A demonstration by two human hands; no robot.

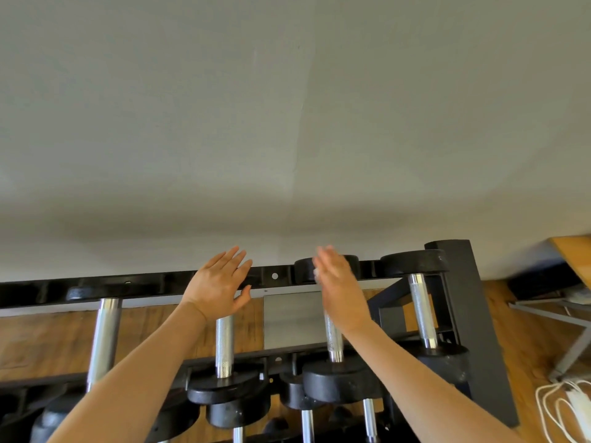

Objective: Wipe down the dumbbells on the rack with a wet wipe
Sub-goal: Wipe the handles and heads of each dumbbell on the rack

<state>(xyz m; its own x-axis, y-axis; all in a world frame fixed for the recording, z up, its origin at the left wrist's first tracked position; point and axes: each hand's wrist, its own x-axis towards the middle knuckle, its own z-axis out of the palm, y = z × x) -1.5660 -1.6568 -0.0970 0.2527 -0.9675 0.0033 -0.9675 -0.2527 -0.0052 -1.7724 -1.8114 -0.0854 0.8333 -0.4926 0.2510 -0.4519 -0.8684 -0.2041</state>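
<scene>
At the far left of the top tier a dumbbell (104, 338) lies across the black rack (275, 276), its chrome handle running from the front rail to the rear rail. Next comes the left hand (217, 287), raised over the rear rail with its back to the camera, fingers (232, 255) straight and a little apart, holding nothing. Under its wrist lies a second dumbbell (224, 350), far head hidden by the hand and near head resting on the front rail. Between the two hands a grey panel (292, 319) shows below the rack. The right hand (339, 289) is blurred and turned edge-on, fingers straight and close together; whether it holds a wet wipe cannot be told. Beneath it sits a third dumbbell (334, 343), and a fourth (422, 310) lies by the rack's right upright. More dumbbells fill the lower tier. At the far right, white cord (563, 407) lies coiled on the wooden floor (527, 340).
</scene>
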